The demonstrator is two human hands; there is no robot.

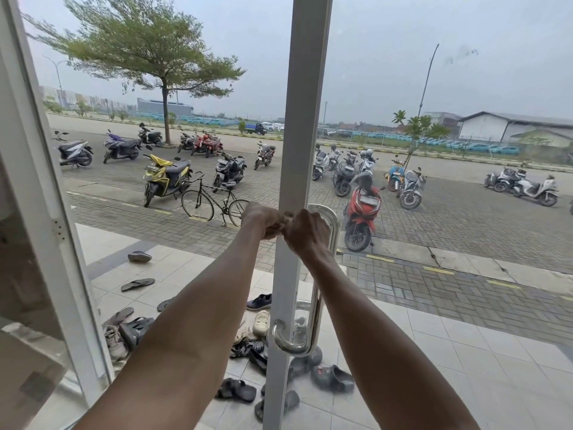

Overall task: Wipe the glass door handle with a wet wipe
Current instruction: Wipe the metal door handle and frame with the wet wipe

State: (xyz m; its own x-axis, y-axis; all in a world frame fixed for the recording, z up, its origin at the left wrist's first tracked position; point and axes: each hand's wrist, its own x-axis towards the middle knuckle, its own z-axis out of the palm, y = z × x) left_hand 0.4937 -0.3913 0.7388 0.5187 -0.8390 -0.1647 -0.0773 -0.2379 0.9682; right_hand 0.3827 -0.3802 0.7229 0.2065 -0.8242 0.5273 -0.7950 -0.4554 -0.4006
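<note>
A chrome D-shaped door handle (314, 305) is fixed to the white frame of the glass door (305, 103), with its top bend at hand height and its lower bend near the floor. My left hand (263, 220) and my right hand (307, 232) meet in front of the frame, just left of the handle's top bend. Both have their fingers closed and pinch a small item (283, 219) between them. It is too small and too covered to identify. Neither hand touches the handle's bar.
The door stands partly ajar, with a white side frame (46, 212) at the left. Several shoes and sandals (248, 346) lie on the tiled step outside. Beyond them are a bicycle (214, 203) and several parked scooters.
</note>
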